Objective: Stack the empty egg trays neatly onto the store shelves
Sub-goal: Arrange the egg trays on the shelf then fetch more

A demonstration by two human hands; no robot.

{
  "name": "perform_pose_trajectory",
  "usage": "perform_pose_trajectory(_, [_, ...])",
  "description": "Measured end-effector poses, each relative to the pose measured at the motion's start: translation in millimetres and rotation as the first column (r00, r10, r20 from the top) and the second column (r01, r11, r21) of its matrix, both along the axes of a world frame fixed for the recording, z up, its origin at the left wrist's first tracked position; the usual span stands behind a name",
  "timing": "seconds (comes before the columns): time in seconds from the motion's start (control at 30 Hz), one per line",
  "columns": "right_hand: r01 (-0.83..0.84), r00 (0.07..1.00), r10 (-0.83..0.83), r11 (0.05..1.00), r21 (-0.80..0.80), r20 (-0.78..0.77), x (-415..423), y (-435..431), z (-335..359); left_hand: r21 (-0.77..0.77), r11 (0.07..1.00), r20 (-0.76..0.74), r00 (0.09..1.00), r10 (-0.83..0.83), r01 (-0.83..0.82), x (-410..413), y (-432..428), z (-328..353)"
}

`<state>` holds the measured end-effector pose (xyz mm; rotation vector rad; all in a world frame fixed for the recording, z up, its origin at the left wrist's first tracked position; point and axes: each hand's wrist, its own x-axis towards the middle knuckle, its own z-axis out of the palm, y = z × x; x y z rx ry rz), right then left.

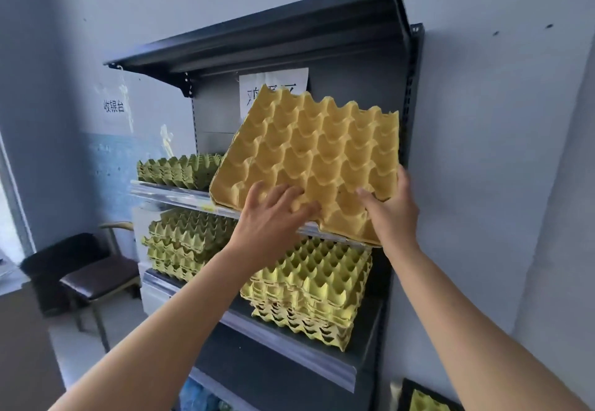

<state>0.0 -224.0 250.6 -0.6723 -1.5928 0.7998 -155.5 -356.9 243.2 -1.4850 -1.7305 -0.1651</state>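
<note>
Step in hand: we are lifting a yellow egg tray (309, 156) up to the upper shelf (180, 192); its near edge overhangs the shelf's clear front strip and its far edge tips up toward the back panel.
Left hand (273, 214): fingers spread flat over the tray's near cups, pressing on it more than pinching.
Right hand (394, 207): clamped on the tray's near right corner, thumb on top, fingers hidden beneath.
Next move, as we judge it: tilt the tray level and slide it far onto the right half of the shelf, beside the green tray stack (180, 170) on the left.
Already stacked: a green pile (190, 243) on the left and a yellow-green pile (309, 291) on the right of the middle shelf (289, 343).
Material: moulded paper pulp, matte and fibrous, light, likely to flex.
Shape: a square grid of cups and peaks with a scalloped rim, made to nest.
Shelving: dark metal, smooth, with a paper sign (273, 80) half hidden behind the tray.
</note>
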Motion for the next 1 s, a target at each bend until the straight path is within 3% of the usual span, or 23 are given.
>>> perform_pose_trajectory(0.2, [-0.051, 0.998, 0.05, 0.999, 0.009, 0.039, -56, 22, 40, 0.135, 0.99, 0.0, 0.999, -0.033, 0.032, -66, 38, 32])
perform_pose_trajectory(0.27, [-0.088, 0.988, 0.083, 0.996, 0.035, 0.13, -74, 33, 54, 0.157, 0.987, 0.056, 0.998, -0.041, 0.032, -88, 54, 44])
perform_pose_trajectory(0.3, [-0.059, 0.973, 0.036, 0.994, 0.095, 0.229, -83, 39, 59, 0.165, 0.986, 0.097, 0.994, -0.047, 0.031, -99, 63, 50])
perform_pose_trajectory(0.37, [0.05, 0.855, -0.237, 0.923, 0.381, 0.461, -100, 49, 68, 0.154, 0.988, 0.198, 0.979, -0.036, 0.005, -123, 82, 62])
perform_pose_trajectory(0.43, [0.021, 0.71, -0.468, 0.761, 0.648, 0.526, -116, 57, 69, 0.13, 0.991, 0.282, 0.958, -0.054, 0.018, -145, 98, 70])
perform_pose_trajectory(0.47, [-0.026, 0.664, -0.516, 0.708, 0.706, 0.541, -125, 62, 67, 0.119, 0.992, 0.311, 0.947, -0.078, 0.043, -154, 106, 73])
perform_pose_trajectory(0.53, [-0.086, 0.635, -0.522, 0.684, 0.724, 0.569, -142, 75, 63, 0.071, 0.995, 0.338, 0.937, -0.089, 0.068, -171, 122, 77])
perform_pose_trajectory(0.73, [-0.105, 0.64, -0.465, 0.735, 0.67, 0.611, -169, 105, 51, -0.093, 0.977, 0.501, 0.857, -0.121, 0.192, -204, 155, 71])
perform_pose_trajectory(0.83, [-0.077, 0.646, -0.492, 0.719, 0.691, 0.584, -172, 107, 49, -0.112, 0.981, 0.472, 0.877, -0.089, 0.16, -214, 155, 68])
perform_pose_trajectory(1.0, [-0.005, 0.651, -0.548, 0.689, 0.725, 0.526, -176, 103, 48, 0.023, 0.978, 0.414, 0.888, -0.2, 0.209, -210, 151, 66])
